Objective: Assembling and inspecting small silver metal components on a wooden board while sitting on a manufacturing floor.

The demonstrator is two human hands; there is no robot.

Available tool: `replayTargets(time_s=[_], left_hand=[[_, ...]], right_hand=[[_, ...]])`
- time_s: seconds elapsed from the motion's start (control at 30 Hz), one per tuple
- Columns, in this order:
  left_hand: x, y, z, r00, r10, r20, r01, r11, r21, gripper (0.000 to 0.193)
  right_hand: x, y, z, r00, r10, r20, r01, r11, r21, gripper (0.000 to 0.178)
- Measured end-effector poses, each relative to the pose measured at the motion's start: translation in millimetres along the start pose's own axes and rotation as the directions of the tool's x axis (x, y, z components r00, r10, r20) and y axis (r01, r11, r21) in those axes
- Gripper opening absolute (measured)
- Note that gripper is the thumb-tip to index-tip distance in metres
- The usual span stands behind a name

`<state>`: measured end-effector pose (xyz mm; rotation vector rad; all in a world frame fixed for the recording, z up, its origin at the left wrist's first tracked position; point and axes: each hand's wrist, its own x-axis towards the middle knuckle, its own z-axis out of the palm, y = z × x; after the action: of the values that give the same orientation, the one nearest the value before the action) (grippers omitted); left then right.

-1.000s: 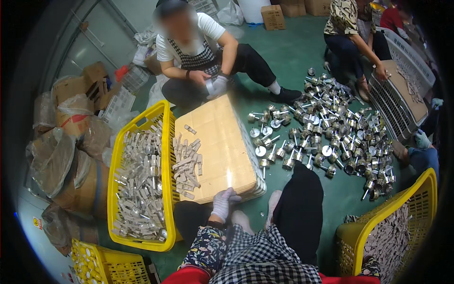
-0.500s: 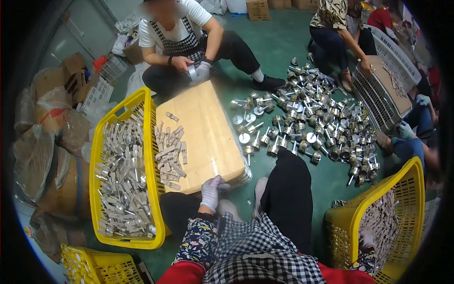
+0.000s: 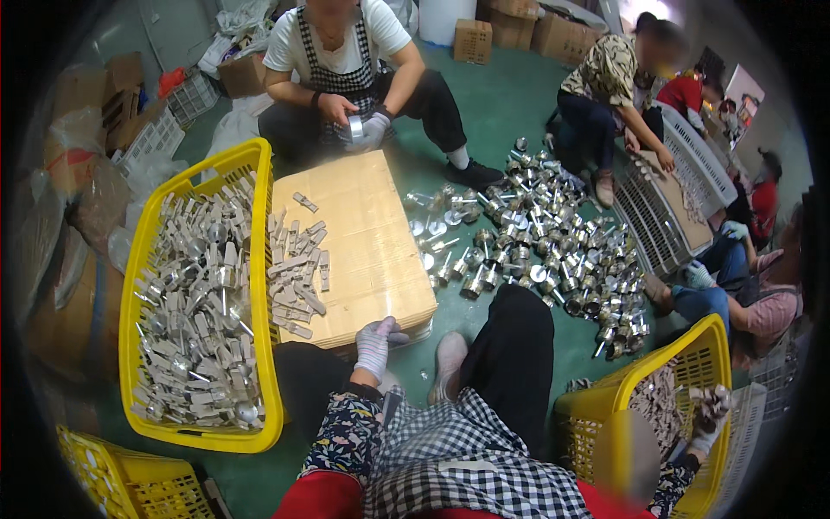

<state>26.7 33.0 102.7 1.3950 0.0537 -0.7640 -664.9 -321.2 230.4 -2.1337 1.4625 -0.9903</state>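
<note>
My left hand [image 3: 373,349], in a white striped glove, is at the near edge of a cardboard stack [image 3: 380,259], fingers drawn together. Whatever they pinch, if anything, is hidden. Small flat beige-grey pieces [image 3: 298,259] lie loose on the stack's left side. Far to the right, my gloved right hand [image 3: 707,432] is above the contents of a tilted yellow basket [image 3: 596,424], closed around a clump of small grey-brown pieces [image 3: 712,401]. More such pieces [image 3: 654,402] fill the basket under it.
Left of the stack stands a yellow crate [image 3: 275,381] full of beige-grey and metal pieces. Metal cup-shaped parts with stems [image 3: 553,233] spread over the green floor. A person opposite holds a silvery roll [image 3: 355,128]. Other people sit around a grey crate [image 3: 653,212] at right.
My right hand has risen from among the pieces in the right basket and now shows a clump in its fingers. The view has shifted; my left hand stays by the stack's near edge.
</note>
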Motion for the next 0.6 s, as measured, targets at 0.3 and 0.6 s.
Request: replayTargets(time_s=[0.3, 0.6], left_hand=[[8, 0, 5, 1.000, -0.027, -0.005, 0.025, 0.985, -0.171, 0.026], [14, -50, 6, 0.890, 0.447, 0.089, -0.398, 0.669, 0.628, 0.028]], right_hand=[[25, -422, 283, 0.662, -0.684, 0.307, 0.273, 0.602, 0.750, 0.040], [-62, -590, 571, 0.037, -0.340, 0.940, -0.935, 0.320, 0.153, 0.011]])
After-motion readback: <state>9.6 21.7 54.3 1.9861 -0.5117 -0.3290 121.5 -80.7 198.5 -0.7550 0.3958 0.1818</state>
